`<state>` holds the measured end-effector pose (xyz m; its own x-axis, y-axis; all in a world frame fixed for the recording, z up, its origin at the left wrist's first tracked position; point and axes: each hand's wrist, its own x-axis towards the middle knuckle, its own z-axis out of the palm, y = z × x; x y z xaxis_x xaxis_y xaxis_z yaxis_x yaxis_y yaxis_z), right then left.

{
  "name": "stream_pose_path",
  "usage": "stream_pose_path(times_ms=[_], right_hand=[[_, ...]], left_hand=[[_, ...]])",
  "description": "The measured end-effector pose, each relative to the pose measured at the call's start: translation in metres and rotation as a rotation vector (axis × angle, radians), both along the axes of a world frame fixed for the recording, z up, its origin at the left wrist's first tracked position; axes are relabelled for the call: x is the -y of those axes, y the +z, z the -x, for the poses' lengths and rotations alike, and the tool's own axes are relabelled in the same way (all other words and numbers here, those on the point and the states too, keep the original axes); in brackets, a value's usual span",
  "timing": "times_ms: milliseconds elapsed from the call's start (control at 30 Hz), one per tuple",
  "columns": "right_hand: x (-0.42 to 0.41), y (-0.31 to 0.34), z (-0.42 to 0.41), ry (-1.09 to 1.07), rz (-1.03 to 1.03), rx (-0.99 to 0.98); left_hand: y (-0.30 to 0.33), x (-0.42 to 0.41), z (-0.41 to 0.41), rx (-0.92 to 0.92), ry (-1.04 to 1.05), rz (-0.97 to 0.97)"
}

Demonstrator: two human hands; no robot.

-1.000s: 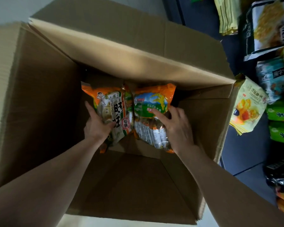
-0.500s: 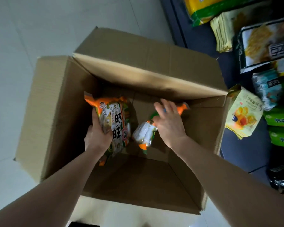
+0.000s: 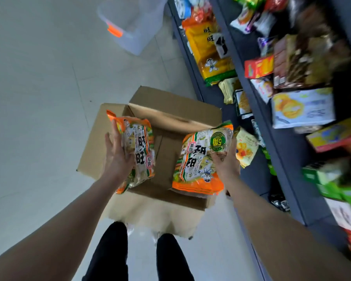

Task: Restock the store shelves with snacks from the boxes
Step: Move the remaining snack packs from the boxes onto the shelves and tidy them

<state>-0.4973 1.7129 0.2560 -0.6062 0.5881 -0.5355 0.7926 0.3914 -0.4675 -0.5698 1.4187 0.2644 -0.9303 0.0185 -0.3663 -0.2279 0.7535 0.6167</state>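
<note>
An open cardboard box (image 3: pixel 170 110) stands on the floor in front of my legs. My left hand (image 3: pixel 118 157) grips one orange-and-white snack bag (image 3: pixel 139 147) above the box's left side. My right hand (image 3: pixel 225 163) holds a second snack bag (image 3: pixel 199 159) of the same kind above the box's right side, close to the shelves. Both bags are out of the box. Of the box's inside, only bare cardboard shows between the bags.
Dark store shelves (image 3: pixel 292 151) run along the right, packed with many snack bags and boxes. A large yellow bag (image 3: pixel 209 51) lies on the low shelf beyond the box. A clear plastic bin (image 3: pixel 130 23) stands on the pale tiled floor (image 3: pixel 39 88) at the far left.
Both hands have lifted their bags up out of the box. The right bag has turned to face me. My view has risen and swung toward the shelves.
</note>
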Motion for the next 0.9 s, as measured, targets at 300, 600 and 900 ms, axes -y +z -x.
stream_pose_path(times_ms=[300, 600, 900], right_hand=[[0.013, 0.15, -0.093, -0.038, -0.028, -0.12], [0.077, 0.264, -0.244, -0.193, -0.193, -0.296], [0.124, 0.405, -0.424, -0.269, -0.477, -0.426]], left_hand=[[0.144, 0.013, -0.067, -0.184, -0.25, -0.103], [0.262, 0.038, -0.146, -0.337, -0.597, -0.158], [0.371, 0.039, -0.249, -0.403, -0.742, -0.248]])
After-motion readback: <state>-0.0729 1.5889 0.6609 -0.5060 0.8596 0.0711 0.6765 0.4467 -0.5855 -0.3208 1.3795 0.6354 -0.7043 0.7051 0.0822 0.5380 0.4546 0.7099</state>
